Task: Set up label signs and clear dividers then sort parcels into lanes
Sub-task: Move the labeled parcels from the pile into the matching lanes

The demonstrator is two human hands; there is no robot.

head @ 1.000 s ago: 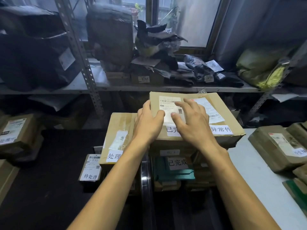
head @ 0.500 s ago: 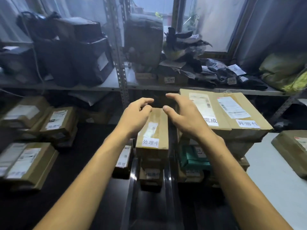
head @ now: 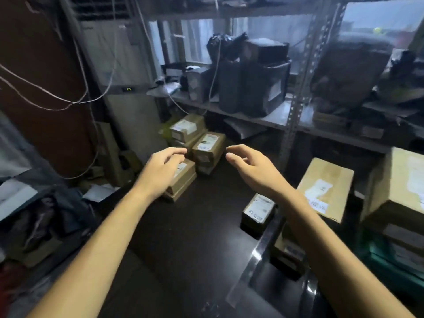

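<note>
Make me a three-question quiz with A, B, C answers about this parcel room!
1. Where is the pile of brown parcels? A. on the dark table, ahead of the hands; B. on the floor; C. in a hand.
2. What colour are the wrapped bundles on the shelf? A. pink; B. black; C. white.
3. What do the left hand and right hand hold? A. a box; B. tape; C. nothing.
Answers: 1 A, the pile sits at the table's far side, beyond the fingers. 2 B, their wrap is black. 3 C, both hands are open with nothing in them.
</note>
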